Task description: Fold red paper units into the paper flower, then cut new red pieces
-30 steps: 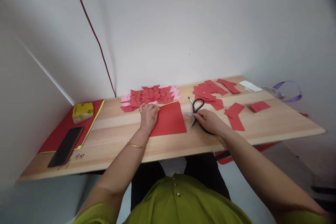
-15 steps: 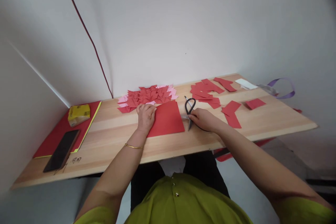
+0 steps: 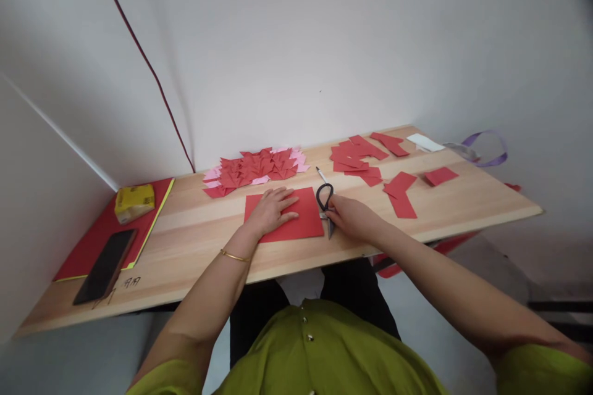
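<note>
My left hand (image 3: pixel 271 213) lies flat on a sheet of red paper (image 3: pixel 308 225), fingers spread and pointing right. The sheet rests on the table in front of me. Just off its right edge, my right hand (image 3: pixel 348 215) grips a pair of scissors (image 3: pixel 325 196) with black loop handles, its blades pointing toward me. A short silvery piece shows between the scissors and the paper; what it is I cannot make out. Behind the scissors lies a white pen (image 3: pixel 320 174), partly covered by a handle.
Folded red and pink paper pieces (image 3: pixel 259 166) cluster by the wall. Cut red pieces (image 3: pixel 356 157) lie scattered at the right, near a white strip (image 3: pixel 425 142) and a purple band (image 3: pixel 493 163). At the left are a yellow packet (image 3: pixel 134 200), a phone (image 3: pixel 105 265) and larger red sheets (image 3: pixel 83 247).
My left hand has moved from the sheet's left edge onto its middle and flattened out. My right hand with the scissors has shifted slightly toward me. The camera view has moved a little.
</note>
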{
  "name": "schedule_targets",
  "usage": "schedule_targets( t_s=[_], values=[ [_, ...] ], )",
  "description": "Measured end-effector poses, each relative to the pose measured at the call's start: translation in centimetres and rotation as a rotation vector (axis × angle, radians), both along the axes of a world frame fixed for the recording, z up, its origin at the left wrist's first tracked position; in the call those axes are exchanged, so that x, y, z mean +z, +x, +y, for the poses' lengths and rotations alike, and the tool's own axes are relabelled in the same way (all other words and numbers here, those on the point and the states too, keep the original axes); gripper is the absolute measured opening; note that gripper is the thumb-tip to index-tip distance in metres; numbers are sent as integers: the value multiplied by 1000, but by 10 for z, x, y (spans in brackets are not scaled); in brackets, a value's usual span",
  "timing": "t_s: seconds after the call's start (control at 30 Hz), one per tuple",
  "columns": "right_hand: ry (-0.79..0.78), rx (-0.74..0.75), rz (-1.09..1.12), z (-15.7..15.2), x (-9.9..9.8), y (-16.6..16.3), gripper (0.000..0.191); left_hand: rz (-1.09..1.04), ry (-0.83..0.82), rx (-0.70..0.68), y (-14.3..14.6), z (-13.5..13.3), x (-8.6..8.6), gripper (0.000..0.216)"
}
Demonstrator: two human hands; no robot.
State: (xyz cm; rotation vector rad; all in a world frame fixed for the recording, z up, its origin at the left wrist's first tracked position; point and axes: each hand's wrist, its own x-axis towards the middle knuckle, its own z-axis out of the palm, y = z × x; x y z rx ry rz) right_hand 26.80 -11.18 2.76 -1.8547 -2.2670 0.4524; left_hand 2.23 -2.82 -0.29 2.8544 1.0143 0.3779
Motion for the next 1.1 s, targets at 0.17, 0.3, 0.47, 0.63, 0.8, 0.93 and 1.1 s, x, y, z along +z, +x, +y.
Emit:
schedule_targets(
  t_s=[0.17,0.3,0.47,0.63,0.8,0.93,1.1],
  values=[
    [54,71,43,-5,-4,0,14,80,-29,127,1,-2,-1,59],
    [112,196,12,-7,-4,0,17,134,-19,246,0,-2,6,56],
    [158,294,-12,-3,-6,0,20,183,43,159,0,2,23,56],
    [210,320,-30,3,-13,1,20,195,-56,-22,0,7,17,62],
    [221,329,-20,4,-11,1,24,165,-116,11,-1,8,1,62],
    [278,403,-38,-1,-11,5,27,162,-121,4,0,6,2,55],
    [363,488,-104,-8,-21,12,32,167,-120,20,1,5,5,50]
  ],
)
